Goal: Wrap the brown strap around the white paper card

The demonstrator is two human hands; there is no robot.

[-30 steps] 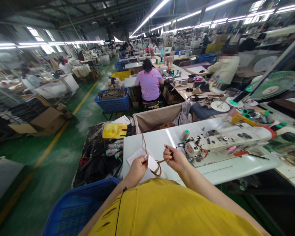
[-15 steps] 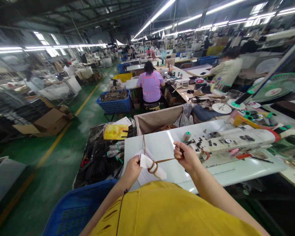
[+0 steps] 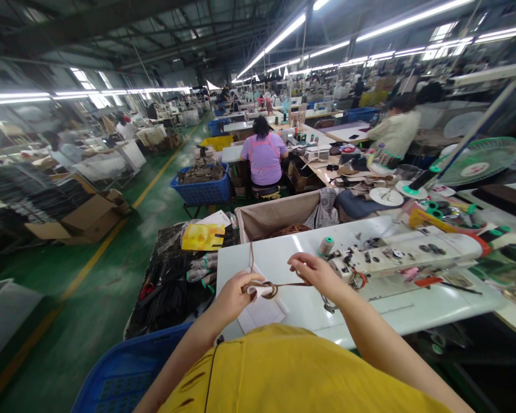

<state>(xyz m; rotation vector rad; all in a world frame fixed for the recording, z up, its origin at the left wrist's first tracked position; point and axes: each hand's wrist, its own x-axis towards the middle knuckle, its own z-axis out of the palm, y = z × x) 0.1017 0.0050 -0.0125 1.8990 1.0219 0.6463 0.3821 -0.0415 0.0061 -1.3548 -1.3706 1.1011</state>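
Observation:
My left hand (image 3: pixel 234 295) grips a small white card (image 3: pixel 258 290) with a thin brown strap (image 3: pixel 284 284) looped around it. My right hand (image 3: pixel 316 274) pinches the strap's free end a little to the right, holding it taut. Another length of the strap (image 3: pixel 251 252) runs up and away over the white table (image 3: pixel 284 252) toward a beige cloth bin (image 3: pixel 279 212) that holds more brown strap. Both hands hover just above the table's near edge, left of the white sewing machine (image 3: pixel 404 252).
A thread spool (image 3: pixel 325 245) stands beside the machine. White paper (image 3: pixel 262 312) lies under my hands. A blue crate (image 3: pixel 124 373) sits low at my left, black material and a yellow bag (image 3: pixel 202 236) beyond it. A person in purple (image 3: pixel 264 158) sits ahead. A green fan (image 3: pixel 477 160) stands right.
My right hand drew the strap out to the right, then came back a little toward the left hand. The left hand turned the card flatter. The view tilted slightly downward.

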